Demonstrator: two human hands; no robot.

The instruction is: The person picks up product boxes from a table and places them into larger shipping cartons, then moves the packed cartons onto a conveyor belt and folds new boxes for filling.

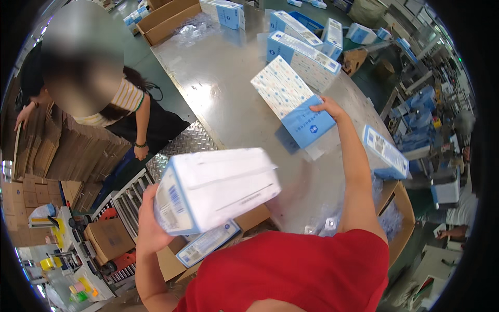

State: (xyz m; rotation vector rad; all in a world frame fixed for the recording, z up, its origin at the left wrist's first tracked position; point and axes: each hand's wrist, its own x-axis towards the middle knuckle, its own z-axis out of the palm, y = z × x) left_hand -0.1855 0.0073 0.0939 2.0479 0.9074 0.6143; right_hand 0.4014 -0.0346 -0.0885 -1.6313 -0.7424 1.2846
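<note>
My left hand (149,221) grips the end of a white and blue carton (223,187), held up above an open cardboard box (169,262) by my body. A barcode shows on the carton's end panel. Farther right, my right hand (331,108) holds a second carton (286,91), white with blue dots and a solid blue end, by its right edge, over the metal table (228,125). Just beyond it lies a similar dotted carton (306,60). In the open box near my left forearm lies another blue and white carton (209,243).
More cartons (293,27) sit at the table's far end, and one carton (385,151) at its right edge. Clear plastic packs (392,221) fill a box at right. A roller conveyor (130,200) carries a brown box (108,240). At left, a person (112,112) stands by stacked flat cardboard (67,151).
</note>
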